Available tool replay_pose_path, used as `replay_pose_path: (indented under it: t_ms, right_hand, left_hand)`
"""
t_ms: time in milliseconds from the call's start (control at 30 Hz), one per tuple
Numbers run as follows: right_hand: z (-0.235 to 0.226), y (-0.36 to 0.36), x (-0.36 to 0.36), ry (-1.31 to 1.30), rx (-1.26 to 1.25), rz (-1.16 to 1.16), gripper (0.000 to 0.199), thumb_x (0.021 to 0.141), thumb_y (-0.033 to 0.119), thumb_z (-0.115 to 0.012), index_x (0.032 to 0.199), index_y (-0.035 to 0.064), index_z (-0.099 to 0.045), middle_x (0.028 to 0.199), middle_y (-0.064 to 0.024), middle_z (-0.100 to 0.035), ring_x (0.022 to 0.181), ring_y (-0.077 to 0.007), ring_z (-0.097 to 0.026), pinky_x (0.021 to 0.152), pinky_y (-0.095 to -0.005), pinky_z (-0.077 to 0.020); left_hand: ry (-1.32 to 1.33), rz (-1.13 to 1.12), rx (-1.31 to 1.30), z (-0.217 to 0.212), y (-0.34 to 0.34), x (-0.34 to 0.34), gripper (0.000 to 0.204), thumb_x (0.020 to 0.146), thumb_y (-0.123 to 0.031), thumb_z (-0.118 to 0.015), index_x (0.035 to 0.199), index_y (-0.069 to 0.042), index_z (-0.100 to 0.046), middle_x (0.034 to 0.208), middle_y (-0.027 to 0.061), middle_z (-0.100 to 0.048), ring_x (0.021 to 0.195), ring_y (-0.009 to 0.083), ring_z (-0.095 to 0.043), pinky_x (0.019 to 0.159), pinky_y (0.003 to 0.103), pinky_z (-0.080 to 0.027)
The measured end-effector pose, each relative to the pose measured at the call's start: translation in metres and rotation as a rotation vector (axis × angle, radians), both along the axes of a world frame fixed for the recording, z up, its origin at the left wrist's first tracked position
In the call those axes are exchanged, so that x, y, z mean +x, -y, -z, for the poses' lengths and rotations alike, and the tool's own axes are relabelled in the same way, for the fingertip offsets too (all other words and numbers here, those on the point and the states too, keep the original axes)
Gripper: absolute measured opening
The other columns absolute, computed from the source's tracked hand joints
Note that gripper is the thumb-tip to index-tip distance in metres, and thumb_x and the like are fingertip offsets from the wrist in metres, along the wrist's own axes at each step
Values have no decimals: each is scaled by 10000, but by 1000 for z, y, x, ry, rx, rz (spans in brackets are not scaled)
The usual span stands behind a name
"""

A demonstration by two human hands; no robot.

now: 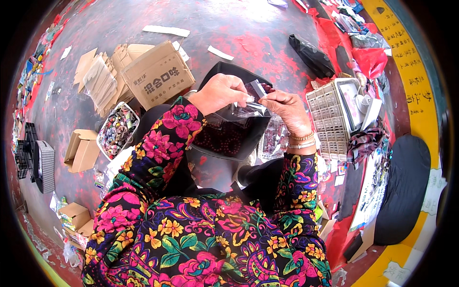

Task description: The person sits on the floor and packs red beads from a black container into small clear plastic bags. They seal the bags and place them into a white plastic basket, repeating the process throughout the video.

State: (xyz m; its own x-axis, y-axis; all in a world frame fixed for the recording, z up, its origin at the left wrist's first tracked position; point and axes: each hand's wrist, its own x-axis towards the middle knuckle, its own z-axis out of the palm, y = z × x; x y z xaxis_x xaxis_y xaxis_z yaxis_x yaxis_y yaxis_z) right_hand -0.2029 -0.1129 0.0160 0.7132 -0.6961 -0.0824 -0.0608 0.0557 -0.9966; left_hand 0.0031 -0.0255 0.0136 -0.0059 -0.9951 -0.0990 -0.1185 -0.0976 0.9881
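Observation:
My left hand (221,94) and my right hand (289,112) are raised close together over a black tub (258,136). Between them is a small clear plastic bag (249,110), its edge pinched in the fingertips of both hands. Something dark red shows behind the bag near my right fingers; the bag's contents are hard to make out. Down in the tub lie strings of dark red beads (221,139) and more clear plastic. Beside the tub, under my right wrist, are clear packets (274,138) with reddish beads inside.
A printed cardboard box (158,75) and flattened cartons (101,81) stand at the far left. Nearer is a white basket of small colourful items (118,130). A white plastic crate (329,119) stands to the right, with a black cushion-like shape (402,190) beyond it. Paper strips litter the floor.

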Motion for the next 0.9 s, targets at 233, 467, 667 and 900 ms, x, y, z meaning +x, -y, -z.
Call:
replay_pose_path:
  t_ms: [233, 467, 667, 900]
  right_hand:
    - [4, 11, -3, -85, -14, 420, 343, 885, 319, -574, 737, 22, -660, 664, -4, -585, 553, -57, -459, 498, -200, -344]
    - [7, -6, 11, 223, 482, 97, 261, 868, 264, -607, 799, 15, -643, 696, -32, -601, 535, -97, -484, 510, -226, -394]
    - [2, -5, 10, 85, 270, 190, 119, 837, 125, -610, 808, 17, -652, 686, 7, -569, 551, -79, -470, 525, -215, -383]
    - [4, -1, -1, -245, -494, 119, 94, 794, 112, -610, 813, 27, -645, 681, -65, -560, 626, -173, -556, 594, -272, -430]
  left_hand:
    - [826, -441, -834, 0, -5, -10, 54, 737, -92, -668, 765, -73, -626, 749, 63, -629, 743, 256, -605, 704, 360, -452]
    - [1050, -264, -988, -5, -11, -23, 127, 678, -67, -666, 793, -86, -613, 805, 29, -591, 881, 209, -553, 809, 368, -410]
    - [964, -252, -874, 0, -8, -28, 238, 712, -225, -706, 864, -74, -601, 850, 48, -604, 880, 224, -561, 820, 356, -413]
    - [716, -163, -623, 7, -1, -27, 348, 702, -256, -726, 917, -24, -582, 896, 109, -610, 893, 302, -564, 811, 370, -444]
